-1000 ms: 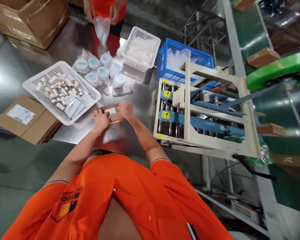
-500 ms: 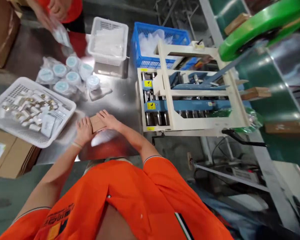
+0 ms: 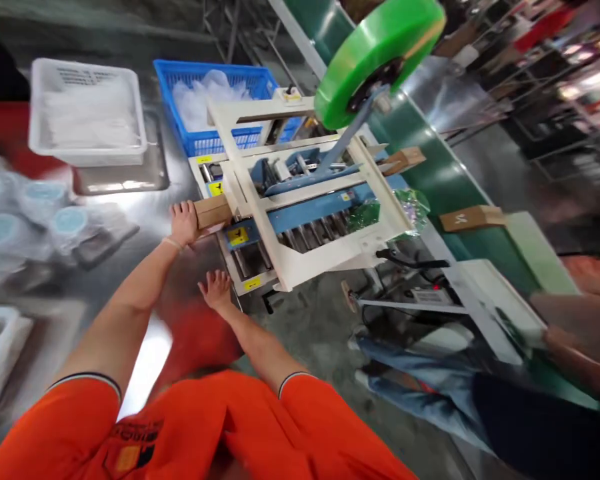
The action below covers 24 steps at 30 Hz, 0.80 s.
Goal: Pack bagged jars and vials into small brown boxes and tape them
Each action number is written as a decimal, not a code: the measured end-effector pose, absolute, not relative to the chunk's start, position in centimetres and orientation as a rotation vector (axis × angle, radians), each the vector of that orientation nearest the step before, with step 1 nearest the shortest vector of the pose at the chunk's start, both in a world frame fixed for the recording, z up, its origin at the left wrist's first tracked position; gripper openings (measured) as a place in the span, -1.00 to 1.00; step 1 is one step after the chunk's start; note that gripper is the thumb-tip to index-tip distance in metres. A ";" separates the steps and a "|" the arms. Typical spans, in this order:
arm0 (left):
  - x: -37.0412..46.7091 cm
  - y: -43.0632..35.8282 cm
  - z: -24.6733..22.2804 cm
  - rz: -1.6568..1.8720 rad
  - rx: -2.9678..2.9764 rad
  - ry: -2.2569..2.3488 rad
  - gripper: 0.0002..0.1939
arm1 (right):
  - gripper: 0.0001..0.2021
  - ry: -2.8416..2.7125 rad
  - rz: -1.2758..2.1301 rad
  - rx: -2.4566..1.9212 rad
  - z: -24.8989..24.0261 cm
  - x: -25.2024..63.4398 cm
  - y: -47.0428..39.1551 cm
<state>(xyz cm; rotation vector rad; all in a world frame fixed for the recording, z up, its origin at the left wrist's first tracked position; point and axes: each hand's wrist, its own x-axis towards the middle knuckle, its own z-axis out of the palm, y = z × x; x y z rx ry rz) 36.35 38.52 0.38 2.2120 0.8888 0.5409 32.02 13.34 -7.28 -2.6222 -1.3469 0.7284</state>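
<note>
Cardboard box is only partway into the carton sealer, not through yet; left hand on it, can't tell if gripping, right hand splayed empty.

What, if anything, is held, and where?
Left hand on the cardboard box, at its end away from the machine; grip or mere push, unclear. Right hand empty.

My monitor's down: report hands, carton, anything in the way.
Left hand on carton's end. Right hand open, empty, near machine's corner. Carton at machine entry. Cream frame partly hides what's beyond.
</note>
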 end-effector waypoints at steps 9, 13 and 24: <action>40.5 32.4 -0.1 0.809 1.975 0.685 -0.12 | -0.56 -1.201 0.657 -2.600 -7.1 34.2 12.7; 23.3 28.1 -0.7 0.864 2.050 0.817 -0.39 | -0.57 -1.296 0.523 -2.614 -6.3 34.3 11.8; -27.5 16.7 2.2 1.170 0.811 2.483 -0.22 | -0.81 -2.119 0.809 -1.403 -1.9 6.7 21.3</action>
